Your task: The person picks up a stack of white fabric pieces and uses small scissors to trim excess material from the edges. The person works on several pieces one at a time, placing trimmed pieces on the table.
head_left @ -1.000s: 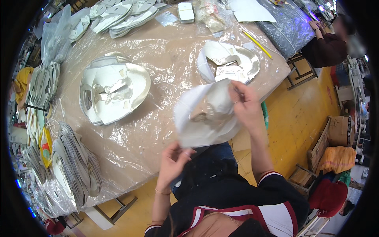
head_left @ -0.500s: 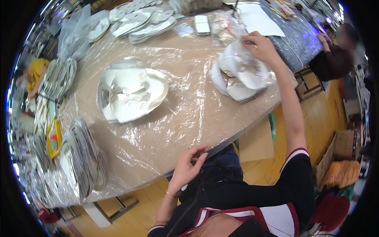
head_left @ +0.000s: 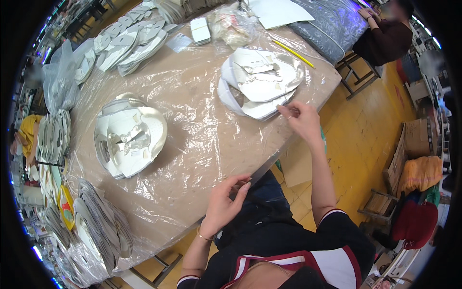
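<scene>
Two low stacks of white, curved shoe-upper pieces lie on the table, a left stack [head_left: 108, 156] and a right stack [head_left: 255, 89]. The top piece of the right stack rests flat, showing pale metallic patches and cut openings. My right hand [head_left: 305, 123] is at that stack's near right edge, its fingers bent and slightly apart, with nothing visible in them. My left hand [head_left: 224, 202] hovers by the table's front edge, empty, thumb and fingers loosely apart. Whether the right fingertips touch the stack I cannot tell.
Clear plastic film covers the table [head_left: 197, 137]. More stacked pieces [head_left: 98, 226] stand at the near left, others [head_left: 130, 48] at the back. A yellow pencil [head_left: 293, 53] lies behind the right stack, near a white phone [head_left: 200, 31]. Another person [head_left: 387, 33] sits at the far right.
My right hand has come from the right stack's far side to its near edge. The white piece it held raised now lies flat on top. My view has shifted; the left hand stays almost still.
</scene>
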`<action>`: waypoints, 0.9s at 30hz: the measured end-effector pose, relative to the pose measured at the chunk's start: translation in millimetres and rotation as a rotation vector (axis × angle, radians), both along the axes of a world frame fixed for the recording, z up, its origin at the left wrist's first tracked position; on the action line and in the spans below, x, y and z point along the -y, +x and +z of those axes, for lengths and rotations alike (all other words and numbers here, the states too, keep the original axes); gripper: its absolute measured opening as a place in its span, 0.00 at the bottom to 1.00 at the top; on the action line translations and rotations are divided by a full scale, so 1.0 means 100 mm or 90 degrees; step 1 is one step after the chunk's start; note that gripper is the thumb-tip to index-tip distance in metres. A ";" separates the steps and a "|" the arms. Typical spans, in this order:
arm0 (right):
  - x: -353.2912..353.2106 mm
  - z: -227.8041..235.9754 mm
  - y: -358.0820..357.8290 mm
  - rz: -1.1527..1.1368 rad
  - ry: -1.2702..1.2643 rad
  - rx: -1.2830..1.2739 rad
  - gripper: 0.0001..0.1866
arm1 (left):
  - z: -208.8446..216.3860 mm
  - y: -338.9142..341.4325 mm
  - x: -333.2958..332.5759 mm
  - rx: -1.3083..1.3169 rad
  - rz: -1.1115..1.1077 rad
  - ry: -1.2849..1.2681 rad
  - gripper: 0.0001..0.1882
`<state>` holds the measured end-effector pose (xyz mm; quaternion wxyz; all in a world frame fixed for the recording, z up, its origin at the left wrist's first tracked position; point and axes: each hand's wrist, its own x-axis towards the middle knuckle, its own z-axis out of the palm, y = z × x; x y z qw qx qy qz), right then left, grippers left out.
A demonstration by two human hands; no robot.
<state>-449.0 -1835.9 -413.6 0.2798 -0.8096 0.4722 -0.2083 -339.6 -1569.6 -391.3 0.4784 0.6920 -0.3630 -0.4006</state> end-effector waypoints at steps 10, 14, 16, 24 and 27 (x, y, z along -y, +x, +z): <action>-0.04 -0.20 -0.17 0.124 0.081 0.234 0.05 | 0.07 -0.09 0.50 0.165 -0.037 -0.051 0.13; -0.15 -0.19 -0.24 0.171 0.034 0.251 0.05 | -0.12 -0.07 1.11 0.521 -0.004 -0.212 0.16; -0.17 -0.17 -0.29 0.174 0.023 0.244 0.06 | -0.19 -0.05 1.43 0.666 -0.038 -0.227 0.15; -0.16 -0.17 -0.56 0.042 -0.005 0.221 0.11 | -0.34 -0.11 1.86 0.798 -0.070 -0.203 0.13; -0.14 -0.17 -0.58 0.032 -0.021 0.177 0.19 | -0.37 -0.06 1.85 0.700 -0.032 -0.248 0.05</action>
